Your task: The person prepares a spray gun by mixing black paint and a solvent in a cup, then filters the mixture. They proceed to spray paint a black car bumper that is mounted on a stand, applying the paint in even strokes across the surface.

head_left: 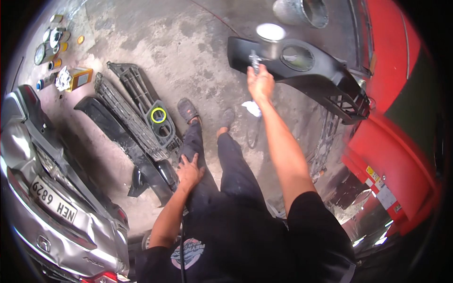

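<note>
Silver car (71, 188) takes up the lower left, red panel (396, 165) on the right. Black bumper (325, 78) is upper right, grilles (125, 113) on the floor left of the feet (188, 111). Left hand (190, 172) lies spread on the left leg (200, 146), nothing in it. Right hand (260, 86) has its fingers wrapped round the spray gun (255, 61), which is over the bumper's left end, can't tell if they touch. White-topped cup (270, 32) just above the gun, white scrap (252, 109) by the forearm (285, 146)
</note>
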Tool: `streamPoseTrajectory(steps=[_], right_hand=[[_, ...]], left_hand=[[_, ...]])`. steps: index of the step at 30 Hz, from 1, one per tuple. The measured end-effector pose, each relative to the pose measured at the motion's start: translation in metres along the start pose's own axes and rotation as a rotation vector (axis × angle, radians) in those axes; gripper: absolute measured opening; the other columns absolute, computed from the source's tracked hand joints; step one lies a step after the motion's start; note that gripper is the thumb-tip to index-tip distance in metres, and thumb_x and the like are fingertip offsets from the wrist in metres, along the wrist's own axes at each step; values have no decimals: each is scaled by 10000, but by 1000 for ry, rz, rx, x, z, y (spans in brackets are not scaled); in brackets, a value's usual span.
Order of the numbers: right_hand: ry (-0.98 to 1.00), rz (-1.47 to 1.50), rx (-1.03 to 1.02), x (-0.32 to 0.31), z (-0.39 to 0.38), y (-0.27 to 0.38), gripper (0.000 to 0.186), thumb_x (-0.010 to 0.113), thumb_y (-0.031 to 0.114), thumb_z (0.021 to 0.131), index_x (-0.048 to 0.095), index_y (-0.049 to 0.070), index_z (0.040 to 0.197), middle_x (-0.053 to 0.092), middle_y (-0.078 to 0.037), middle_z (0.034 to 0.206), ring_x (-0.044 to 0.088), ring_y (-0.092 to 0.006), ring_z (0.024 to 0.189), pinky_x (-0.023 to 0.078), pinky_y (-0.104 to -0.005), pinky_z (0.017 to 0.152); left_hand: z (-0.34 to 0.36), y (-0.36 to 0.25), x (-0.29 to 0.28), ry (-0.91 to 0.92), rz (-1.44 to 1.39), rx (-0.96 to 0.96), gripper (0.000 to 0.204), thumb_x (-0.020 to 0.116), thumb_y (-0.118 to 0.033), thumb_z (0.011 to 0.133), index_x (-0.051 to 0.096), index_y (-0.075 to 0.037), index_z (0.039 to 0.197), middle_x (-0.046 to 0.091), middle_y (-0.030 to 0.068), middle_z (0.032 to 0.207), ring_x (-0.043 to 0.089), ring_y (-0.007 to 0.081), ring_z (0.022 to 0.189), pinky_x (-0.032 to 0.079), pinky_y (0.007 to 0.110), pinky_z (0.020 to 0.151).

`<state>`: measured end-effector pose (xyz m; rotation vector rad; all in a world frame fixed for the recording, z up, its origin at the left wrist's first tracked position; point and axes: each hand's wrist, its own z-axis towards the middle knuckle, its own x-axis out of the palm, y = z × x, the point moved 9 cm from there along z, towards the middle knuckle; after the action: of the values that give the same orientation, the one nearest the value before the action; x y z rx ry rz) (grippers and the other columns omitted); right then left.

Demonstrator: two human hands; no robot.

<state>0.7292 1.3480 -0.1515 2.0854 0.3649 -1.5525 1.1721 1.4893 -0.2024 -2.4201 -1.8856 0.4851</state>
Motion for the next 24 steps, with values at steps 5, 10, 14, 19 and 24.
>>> streamPoseTrajectory(steps=[5,10,14,19,24], right_hand=[[265,192,-45,97,13,39,493,757,427,926,721,54,1247,765,-249,965,737,-457,956,568,-525,848],[115,221,-54,56,8,27,529,769,418,926,724,-19,1220,753,-289,952,743,-453,955,567,-487,831],[-45,257,47,-52,22,-35,417,800,341,925,733,-38,1086,754,-224,853,712,-268,733,559,-405,753],[-306,269,136,-211,36,-147,324,774,275,961,745,-30,1068,756,-199,816,701,-262,710,556,-428,724],[-583,-165,213,-332,19,-189,520,728,448,962,722,-53,1101,751,-294,904,730,-504,918,558,-544,831]], left_hand=[[-5,-3,-6,-40,-46,9,789,725,-456,944,396,-285,1641,254,332,1675,489,537,1381,504,606,1054],[-1,-7,-1,-32,-47,3,764,708,-458,960,404,-281,1637,267,332,1670,490,538,1384,501,588,1063],[1,-19,-8,8,12,29,742,682,-478,976,405,-281,1635,290,331,1661,494,521,1389,492,571,1086],[5,-26,-12,4,51,68,742,687,-480,972,412,-284,1633,275,336,1669,499,542,1382,488,573,1097],[7,-23,-12,18,34,64,747,691,-489,969,412,-294,1634,274,348,1667,497,557,1386,482,578,1105]])
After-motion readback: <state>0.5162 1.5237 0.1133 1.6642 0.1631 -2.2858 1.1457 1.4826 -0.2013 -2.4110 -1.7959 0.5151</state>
